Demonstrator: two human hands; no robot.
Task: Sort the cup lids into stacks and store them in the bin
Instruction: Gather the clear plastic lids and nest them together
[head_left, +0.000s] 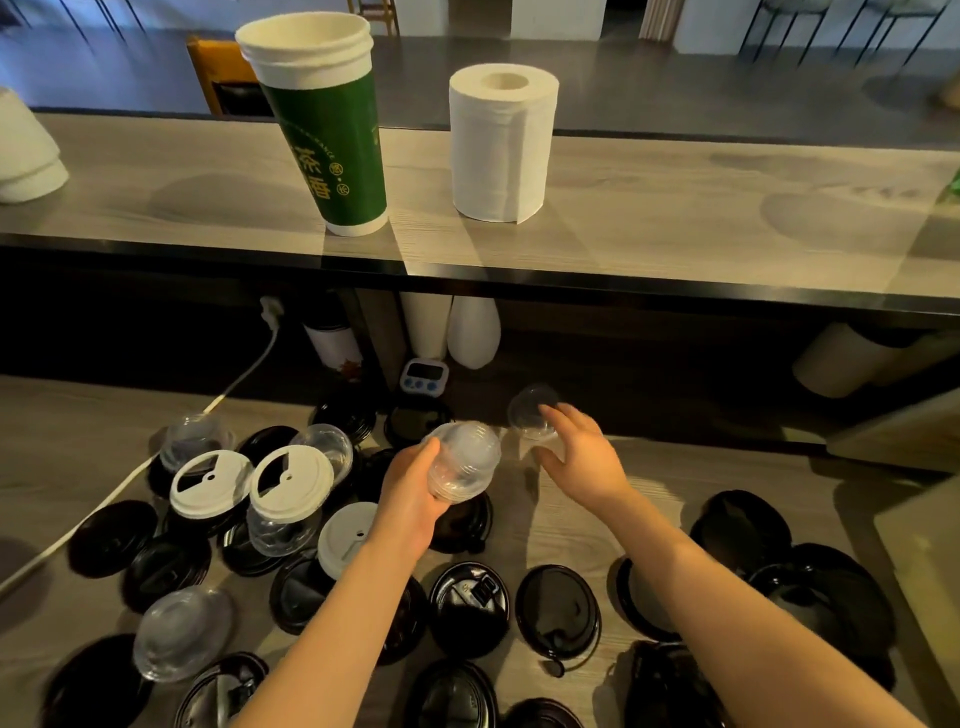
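Observation:
My left hand (410, 493) grips a short stack of clear dome lids (465, 462) above the lower counter. Just to the right, my right hand (582, 457) holds a single clear dome lid (531, 413) by its rim, fingers curled round it. Several black flat lids (558, 616) lie scattered over the wooden counter in front of me. Three white lids (291, 480) sit among them at the left, with more clear dome lids (176, 634) lying loose. No bin is plainly in view.
A raised shelf (675, 244) carries a stack of green paper cups (332, 145) and a paper towel roll (501, 143). Under it stand a small timer (425, 375) and white bottles (472, 332). A white cable (124, 483) crosses the counter at the left.

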